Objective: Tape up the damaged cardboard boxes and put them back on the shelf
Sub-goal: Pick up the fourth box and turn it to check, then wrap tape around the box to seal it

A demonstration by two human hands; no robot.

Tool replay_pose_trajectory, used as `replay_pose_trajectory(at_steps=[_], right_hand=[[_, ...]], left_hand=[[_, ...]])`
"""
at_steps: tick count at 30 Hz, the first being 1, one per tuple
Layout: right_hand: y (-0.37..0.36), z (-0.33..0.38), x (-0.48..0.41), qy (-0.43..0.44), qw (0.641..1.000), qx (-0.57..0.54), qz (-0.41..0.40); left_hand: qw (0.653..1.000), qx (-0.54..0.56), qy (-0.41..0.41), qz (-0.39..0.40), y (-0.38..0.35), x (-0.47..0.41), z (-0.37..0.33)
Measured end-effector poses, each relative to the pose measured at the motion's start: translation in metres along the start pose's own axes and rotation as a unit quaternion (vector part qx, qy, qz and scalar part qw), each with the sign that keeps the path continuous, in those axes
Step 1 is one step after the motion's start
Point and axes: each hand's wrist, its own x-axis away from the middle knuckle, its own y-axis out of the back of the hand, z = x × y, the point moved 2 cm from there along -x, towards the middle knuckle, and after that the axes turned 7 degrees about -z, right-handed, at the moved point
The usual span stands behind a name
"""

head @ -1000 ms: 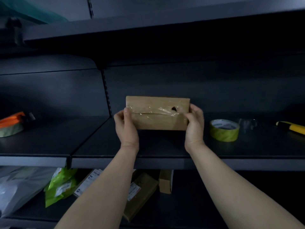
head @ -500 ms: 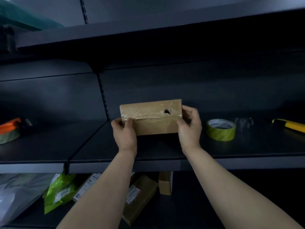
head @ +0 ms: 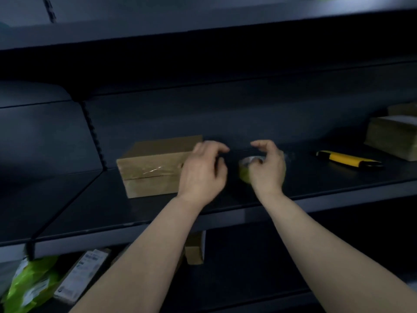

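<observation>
I see the shelf (head: 316, 184) carrying the cardboard box (head: 153, 166), tape across its seam; I judge this one finished. My left hand (head: 203, 172) hangs loose and empty at its right end. My right hand (head: 267, 170) curls over the tape roll (head: 244, 173); I can't tell if it grips. The small box (head: 195, 249) below may remain.

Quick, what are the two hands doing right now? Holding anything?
Left hand: open, fingers loosely curled, holding nothing, by the cardboard box.
Right hand: fingers curled in front of the tape roll; gripping it or not, cannot tell.
</observation>
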Motion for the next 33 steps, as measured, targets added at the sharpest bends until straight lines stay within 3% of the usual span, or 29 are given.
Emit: replay_pose_trajectory(at_steps=[3,5,7,11,17,23,28,33], right_hand=[[0.027,-0.041,-0.037,-0.072,0.984,0.158,0.036],[0.036,-0.064,-0.058,-0.144,0.965,0.188,0.115],[0.038,-0.078,-0.075,-0.156,0.939,0.237,0.196],[0.039,-0.095,-0.097,-0.176,0.924,0.199,0.275],[0.058,-0.100,-0.099,-0.123,0.962,0.082,0.228],[0.053,-0.061,-0.081,-0.118,0.957,-0.006,0.263],[0.030,-0.025,-0.044,-0.093,0.933,-0.010,0.348],[0.009,-0.003,-0.032,-0.093,0.930,-0.020,0.356]], left_hand=[[0.987,-0.007,0.039,0.154,-0.044,-0.018,-0.023],[0.974,-0.029,0.063,0.216,-0.068,-0.025,-0.032],[0.959,-0.069,0.068,0.267,-0.088,-0.027,-0.038],[0.918,-0.168,0.065,0.355,-0.113,-0.023,-0.039],[0.940,-0.165,0.097,0.283,-0.098,-0.015,-0.044],[0.943,-0.211,0.140,0.216,-0.042,0.001,-0.062],[0.925,-0.278,0.182,0.187,0.024,0.018,-0.057],[0.889,-0.363,0.236,0.151,0.074,0.024,-0.033]])
